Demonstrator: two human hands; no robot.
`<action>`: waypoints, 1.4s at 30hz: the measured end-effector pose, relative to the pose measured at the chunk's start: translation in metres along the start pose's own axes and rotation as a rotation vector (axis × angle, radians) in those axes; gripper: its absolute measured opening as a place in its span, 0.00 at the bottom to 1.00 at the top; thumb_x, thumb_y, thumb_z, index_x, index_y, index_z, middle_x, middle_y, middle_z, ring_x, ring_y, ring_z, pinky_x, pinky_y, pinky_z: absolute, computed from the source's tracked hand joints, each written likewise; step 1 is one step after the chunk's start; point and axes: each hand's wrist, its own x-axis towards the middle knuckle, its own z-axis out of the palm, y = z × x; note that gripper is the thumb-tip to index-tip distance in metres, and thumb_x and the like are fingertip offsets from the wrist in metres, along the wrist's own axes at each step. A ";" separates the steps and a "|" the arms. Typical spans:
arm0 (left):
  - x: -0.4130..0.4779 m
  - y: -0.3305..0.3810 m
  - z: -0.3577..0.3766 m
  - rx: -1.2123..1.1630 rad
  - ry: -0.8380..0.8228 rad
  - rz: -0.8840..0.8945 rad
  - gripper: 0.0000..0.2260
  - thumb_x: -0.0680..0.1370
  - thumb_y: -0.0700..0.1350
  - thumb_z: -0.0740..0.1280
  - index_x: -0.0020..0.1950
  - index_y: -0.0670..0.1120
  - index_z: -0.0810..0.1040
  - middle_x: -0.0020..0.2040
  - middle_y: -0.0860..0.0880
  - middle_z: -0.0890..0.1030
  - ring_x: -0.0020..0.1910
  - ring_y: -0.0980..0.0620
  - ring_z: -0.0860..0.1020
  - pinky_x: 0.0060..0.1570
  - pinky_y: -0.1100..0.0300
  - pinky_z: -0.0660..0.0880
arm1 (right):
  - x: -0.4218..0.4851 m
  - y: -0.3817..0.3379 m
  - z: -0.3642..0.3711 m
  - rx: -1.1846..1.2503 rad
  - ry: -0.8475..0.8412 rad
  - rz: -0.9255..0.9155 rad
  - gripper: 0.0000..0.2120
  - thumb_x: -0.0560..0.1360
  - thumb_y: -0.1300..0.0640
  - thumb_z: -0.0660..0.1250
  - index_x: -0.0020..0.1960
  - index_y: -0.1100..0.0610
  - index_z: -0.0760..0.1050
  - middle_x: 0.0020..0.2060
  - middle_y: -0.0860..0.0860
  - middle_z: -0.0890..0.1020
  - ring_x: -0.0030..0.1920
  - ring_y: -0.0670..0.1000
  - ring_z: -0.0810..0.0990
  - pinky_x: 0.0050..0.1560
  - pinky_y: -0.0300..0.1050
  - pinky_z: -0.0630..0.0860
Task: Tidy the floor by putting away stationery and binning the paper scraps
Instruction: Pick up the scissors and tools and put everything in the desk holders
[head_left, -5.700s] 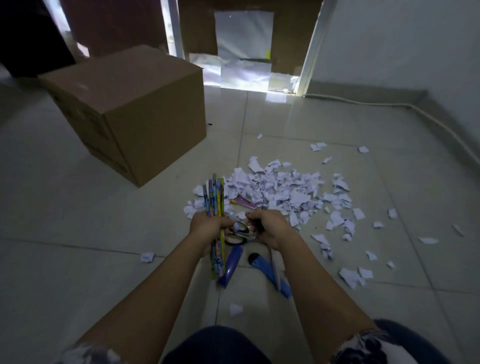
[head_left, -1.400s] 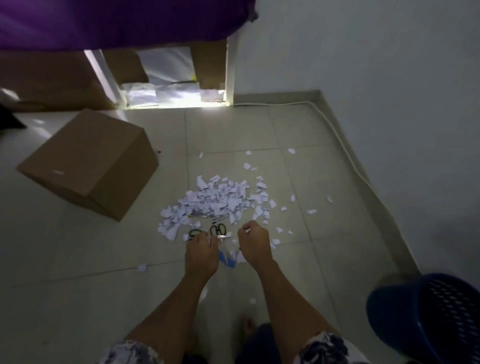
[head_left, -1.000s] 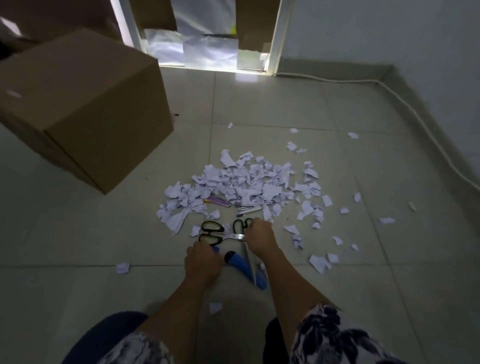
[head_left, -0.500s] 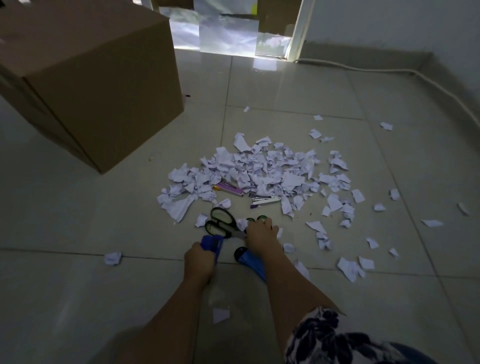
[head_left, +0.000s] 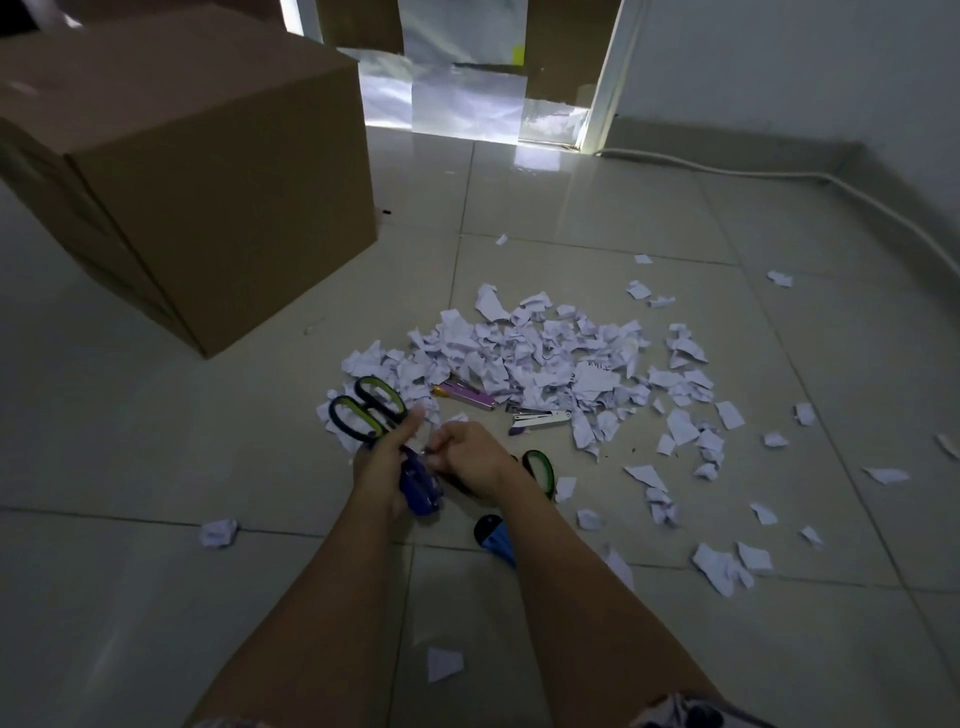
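Scraps pile (head_left: 540, 358) not yet binned, spread wide over the tiles. Left hand (head_left: 387, 470) fingers wrapped round scissors (head_left: 366, 408) and a blue tool (head_left: 418, 486), at the pile's near edge. Right hand (head_left: 470, 457) curled beside it; what it pinches, cannot tell. Stapler (head_left: 537, 418), purple tool (head_left: 465, 392), second scissors (head_left: 537, 467) and blue cutter (head_left: 496, 538) remain by the pile.

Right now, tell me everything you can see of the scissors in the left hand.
The scissors have two oval loop handles, black outside with a yellow-green lining, plastic by the look. The handles point up and away, toward the cardboard box, lifted above the paper scraps. The left hand grips them just below the loops, together with a blue tool; the thumb lies along the handle. The blades are hidden behind the hand, so whether they are open or closed cannot be told.
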 end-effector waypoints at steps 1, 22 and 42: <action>0.005 -0.001 0.000 0.029 0.021 -0.003 0.19 0.67 0.47 0.76 0.54 0.40 0.80 0.47 0.43 0.82 0.39 0.46 0.80 0.34 0.59 0.80 | 0.004 -0.005 0.001 0.006 -0.062 0.003 0.13 0.71 0.74 0.62 0.34 0.59 0.72 0.33 0.55 0.75 0.38 0.52 0.75 0.48 0.48 0.73; 0.009 -0.002 -0.033 0.253 0.092 0.080 0.23 0.64 0.45 0.75 0.52 0.35 0.75 0.41 0.39 0.78 0.35 0.42 0.77 0.38 0.51 0.77 | 0.076 0.033 -0.025 -0.859 0.469 0.103 0.24 0.75 0.56 0.66 0.67 0.63 0.63 0.65 0.62 0.70 0.66 0.63 0.65 0.65 0.53 0.67; -0.021 -0.004 0.015 0.266 -0.194 0.008 0.08 0.74 0.36 0.62 0.35 0.39 0.74 0.20 0.47 0.76 0.18 0.52 0.75 0.22 0.65 0.74 | 0.000 0.020 -0.044 -0.144 0.346 0.145 0.06 0.70 0.63 0.67 0.39 0.67 0.75 0.36 0.62 0.76 0.39 0.53 0.74 0.35 0.38 0.71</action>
